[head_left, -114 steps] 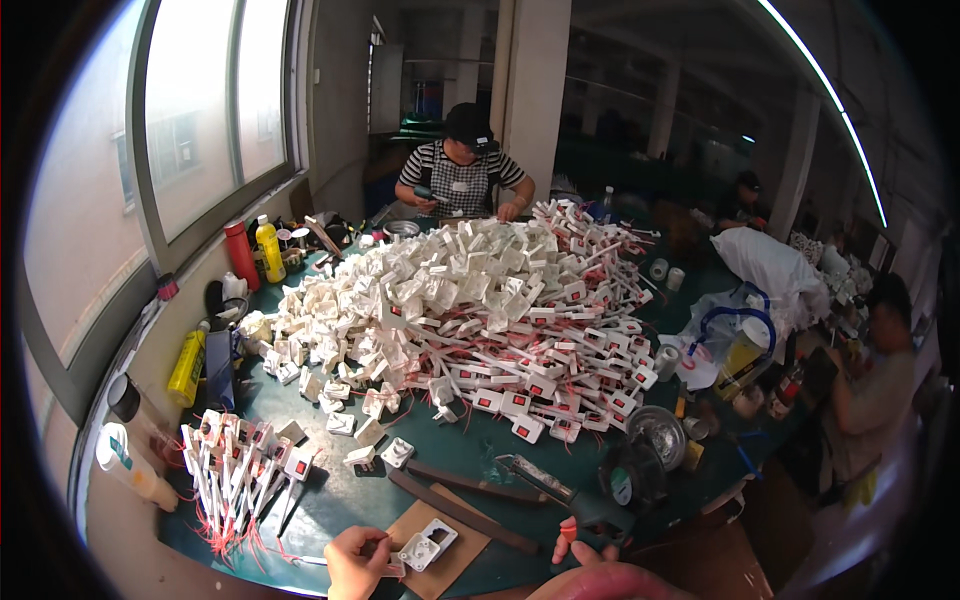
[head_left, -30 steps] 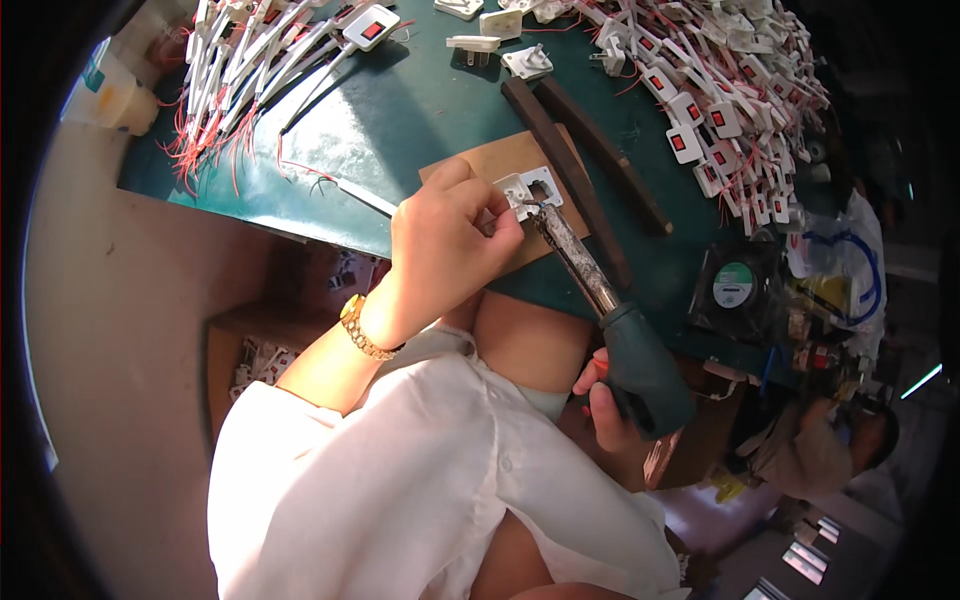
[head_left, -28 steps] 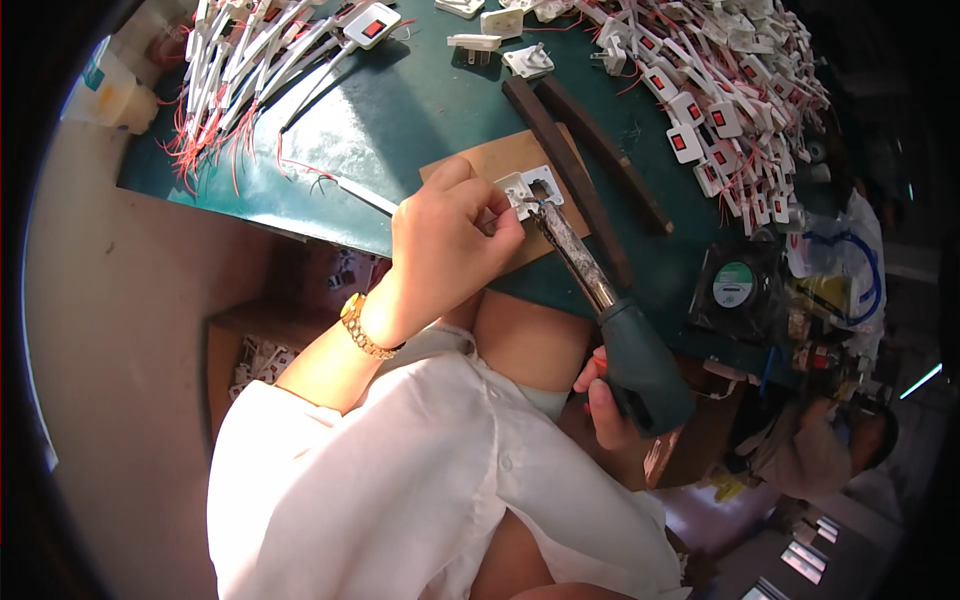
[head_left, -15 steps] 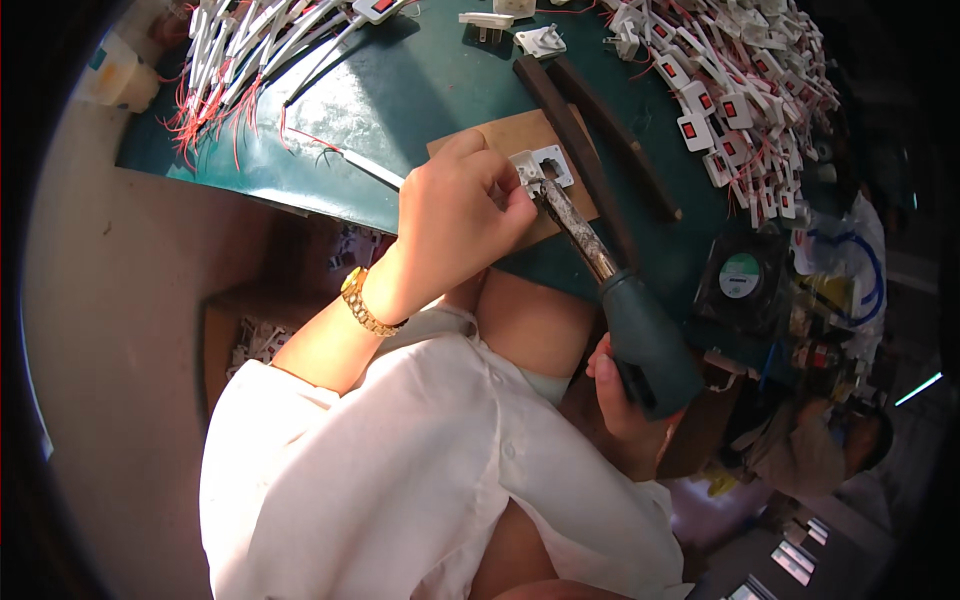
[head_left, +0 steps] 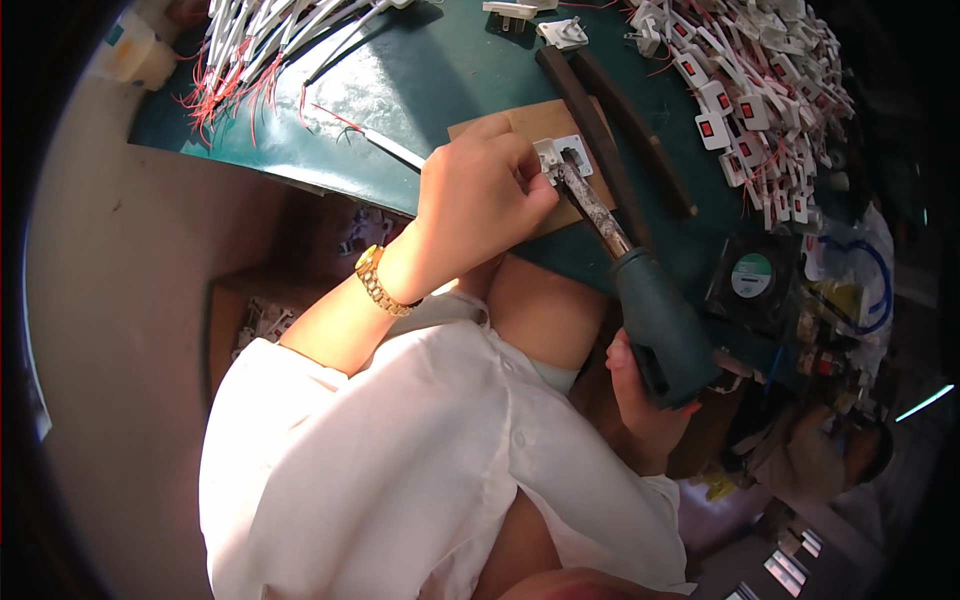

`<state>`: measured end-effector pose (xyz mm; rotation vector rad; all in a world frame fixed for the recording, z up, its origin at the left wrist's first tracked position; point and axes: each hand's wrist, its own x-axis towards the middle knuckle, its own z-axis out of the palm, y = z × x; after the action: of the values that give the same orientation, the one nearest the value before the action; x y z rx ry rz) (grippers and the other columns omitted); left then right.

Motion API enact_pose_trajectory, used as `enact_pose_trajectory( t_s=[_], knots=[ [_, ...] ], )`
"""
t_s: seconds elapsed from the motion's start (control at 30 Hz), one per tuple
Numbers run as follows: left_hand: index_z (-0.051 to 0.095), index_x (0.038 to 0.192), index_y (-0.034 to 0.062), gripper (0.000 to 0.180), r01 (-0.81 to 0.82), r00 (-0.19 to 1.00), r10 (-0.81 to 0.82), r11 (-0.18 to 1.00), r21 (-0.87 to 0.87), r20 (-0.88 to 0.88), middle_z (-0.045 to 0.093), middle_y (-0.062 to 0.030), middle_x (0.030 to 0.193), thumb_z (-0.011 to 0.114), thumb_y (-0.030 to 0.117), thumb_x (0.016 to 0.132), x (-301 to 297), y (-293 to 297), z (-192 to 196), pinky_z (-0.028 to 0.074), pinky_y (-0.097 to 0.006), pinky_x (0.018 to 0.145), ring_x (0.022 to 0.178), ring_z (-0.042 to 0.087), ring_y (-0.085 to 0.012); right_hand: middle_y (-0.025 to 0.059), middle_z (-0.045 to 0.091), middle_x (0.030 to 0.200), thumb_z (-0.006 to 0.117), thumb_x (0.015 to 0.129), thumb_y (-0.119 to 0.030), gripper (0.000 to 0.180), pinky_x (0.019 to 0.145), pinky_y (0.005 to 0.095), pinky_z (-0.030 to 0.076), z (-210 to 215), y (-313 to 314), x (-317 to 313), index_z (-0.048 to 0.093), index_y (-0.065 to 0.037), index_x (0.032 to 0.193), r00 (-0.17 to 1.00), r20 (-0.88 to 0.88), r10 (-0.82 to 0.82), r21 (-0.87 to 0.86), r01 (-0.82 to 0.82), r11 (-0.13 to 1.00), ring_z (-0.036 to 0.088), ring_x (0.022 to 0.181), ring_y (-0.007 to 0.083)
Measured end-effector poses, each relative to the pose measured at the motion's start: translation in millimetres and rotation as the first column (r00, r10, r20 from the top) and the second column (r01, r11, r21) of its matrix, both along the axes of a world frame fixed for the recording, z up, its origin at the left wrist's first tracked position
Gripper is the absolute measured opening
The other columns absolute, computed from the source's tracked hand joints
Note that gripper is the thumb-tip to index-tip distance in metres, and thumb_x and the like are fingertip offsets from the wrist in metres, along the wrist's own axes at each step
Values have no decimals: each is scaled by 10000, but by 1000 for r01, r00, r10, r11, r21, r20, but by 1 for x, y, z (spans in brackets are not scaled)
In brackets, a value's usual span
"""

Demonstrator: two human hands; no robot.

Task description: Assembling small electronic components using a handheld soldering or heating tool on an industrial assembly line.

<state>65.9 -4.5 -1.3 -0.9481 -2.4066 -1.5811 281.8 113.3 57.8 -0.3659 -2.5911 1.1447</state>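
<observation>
The left hand (head_left: 480, 195) is curled over a small white plastic plug part (head_left: 555, 160) that lies on a flat brown cardboard pad (head_left: 540, 120) at the near edge of the dark green bench (head_left: 420, 90). Its fingers (head_left: 525, 165) are bent down and closed against the left side of the part, pinning it to the pad; a gold-coloured wristwatch (head_left: 385, 285) sits on that wrist. The right hand (head_left: 640, 410) is wrapped shut around the dark green handle of a soldering iron (head_left: 655, 320), whose scorched metal shaft (head_left: 595, 205) slants up so that its tip touches the top of the white part, just beside the left fingertips.

Past the pad lie 2 long dark brown bars (head_left: 600, 130), side by side. To the right is a heap of white plastic switch parts with red buttons (head_left: 750, 110), and at the far left a bunch of white parts with red wire tails (head_left: 260, 40). A small black cooling fan (head_left: 755, 280) stands near the bench's right edge.

The chief risk, as I judge it, is a burn: the shaft runs so close to the holding fingertips that a small slip of the tip off the part would bring hot metal onto skin. The part is also held from 1 side only, so sideways pressure from the iron could skid it across the cardboard. Lingering heat might soften the plastic or scorch the pad. The handle hangs off the bench over the lap, so a loosened hold would drop the iron there.
</observation>
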Motion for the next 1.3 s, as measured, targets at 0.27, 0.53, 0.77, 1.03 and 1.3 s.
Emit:
enact_pose_trajectory(
  t_s=[0.27,0.53,0.77,1.03,1.3],
  knots=[
    [623,664,25,94,6,1000,-6,1000,4,23,539,-57,693,701,74,679,0,0,-1,460,-300,535,567,570,-182,34,618,767,651,854,-127,136,544,235,428,-10,-4,10,621,-21,933,961,50,-273,-72,276,958,586,661,109],
    [621,658,24,95,-8,1000,8,1000,-10,-10,547,-60,688,699,75,677,-2,1,-1,464,-298,535,567,579,-188,98,645,830,721,785,23,298,633,263,523,3,-2,0,610,48,1060,958,28,-284,-467,264,844,629,702,148],
    [627,664,15,83,-4,1000,4,1000,-1,-8,549,-66,691,697,58,676,-2,1,-2,469,-295,532,559,585,-184,109,632,796,657,805,49,272,594,264,497,-4,3,-1,602,73,1070,960,-160,-229,-578,97,810,591,628,136],
    [635,675,9,82,-4,1000,4,1000,-14,0,546,-62,690,704,53,676,-1,1,-1,469,-281,529,556,584,-163,104,605,798,622,847,-9,252,606,263,492,-3,-3,-3,574,61,1084,967,-85,-241,-577,149,803,588,651,142],
    [632,675,10,81,-2,1000,2,1000,-6,-6,537,-60,686,701,52,674,0,1,-2,465,-284,526,550,575,-166,101,600,795,592,880,-58,209,599,260,485,2,1,-7,569,44,1061,983,-53,-174,-463,130,877,583,654,141]
  ],
)
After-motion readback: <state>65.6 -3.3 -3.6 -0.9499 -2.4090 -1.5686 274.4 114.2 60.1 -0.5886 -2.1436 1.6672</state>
